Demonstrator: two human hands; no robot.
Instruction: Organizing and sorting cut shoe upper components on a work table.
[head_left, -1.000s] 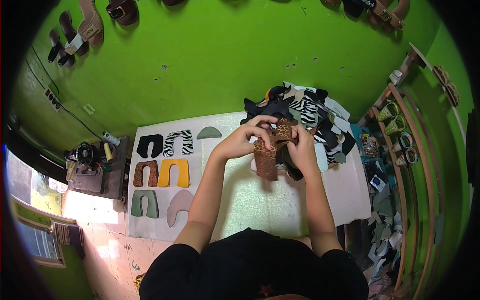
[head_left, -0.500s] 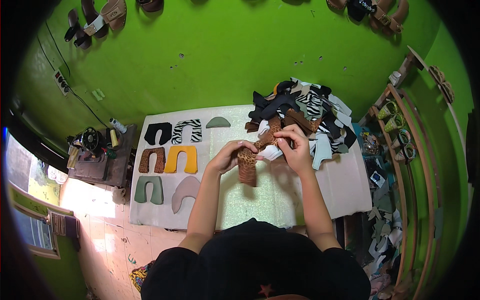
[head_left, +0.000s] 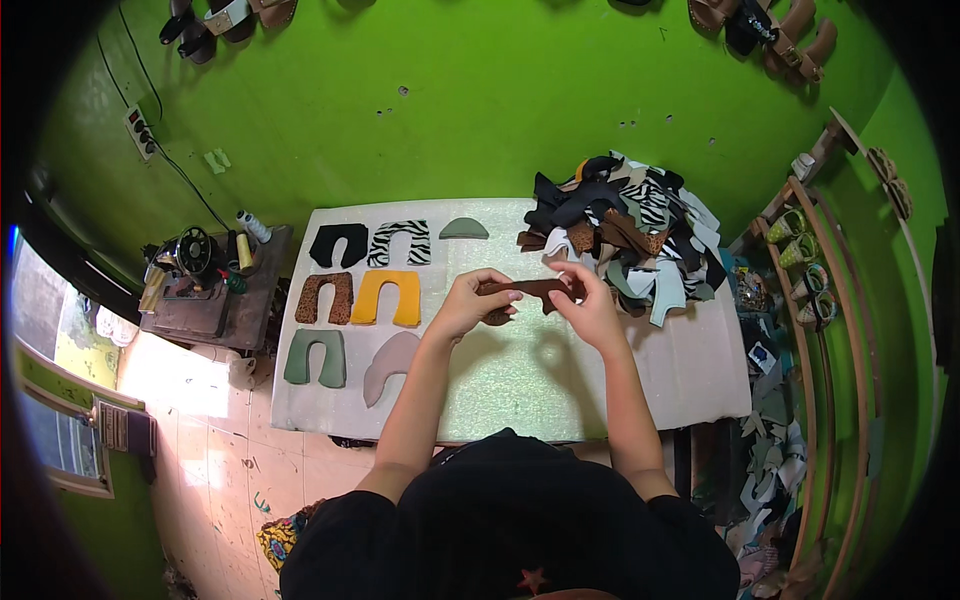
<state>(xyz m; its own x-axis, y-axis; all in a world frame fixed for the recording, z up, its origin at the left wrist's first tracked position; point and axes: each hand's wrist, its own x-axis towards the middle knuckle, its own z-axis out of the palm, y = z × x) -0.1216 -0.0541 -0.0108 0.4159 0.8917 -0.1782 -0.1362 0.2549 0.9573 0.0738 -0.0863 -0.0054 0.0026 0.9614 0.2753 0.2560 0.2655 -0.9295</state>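
Note:
Above the middle of the table, a leopard-print material piece (head_left: 533, 288) is stretched between my two hands, its dark brown side showing. My left hand (head_left: 468, 306) pinches one end, and my right hand (head_left: 592, 308) grips the other. To their left lie stacks of U-shaped pieces: black (head_left: 338, 231), zebra-striped (head_left: 400, 229), leopard-print (head_left: 325, 282), yellow (head_left: 390, 279) and green (head_left: 316, 338). A curved pink piece (head_left: 380, 368) rests near my left forearm, and a green half-moon piece (head_left: 463, 230) sits farther back. Just beyond my right hand rises a heap of mixed scraps (head_left: 600, 205).
A pale cloth-covered table (head_left: 690, 370) stands against the green wall. Left of it is a sewing machine (head_left: 195, 255) with thread spools. On the right, a wooden rack (head_left: 800, 400) holds sandals, with more scraps (head_left: 770, 440) below. Sandals (head_left: 790, 40) hang on the wall.
The leopard-print piece, which hung down from my hands, is now held level with its brown side showing. My view has shifted slightly, so the table appears farther right.

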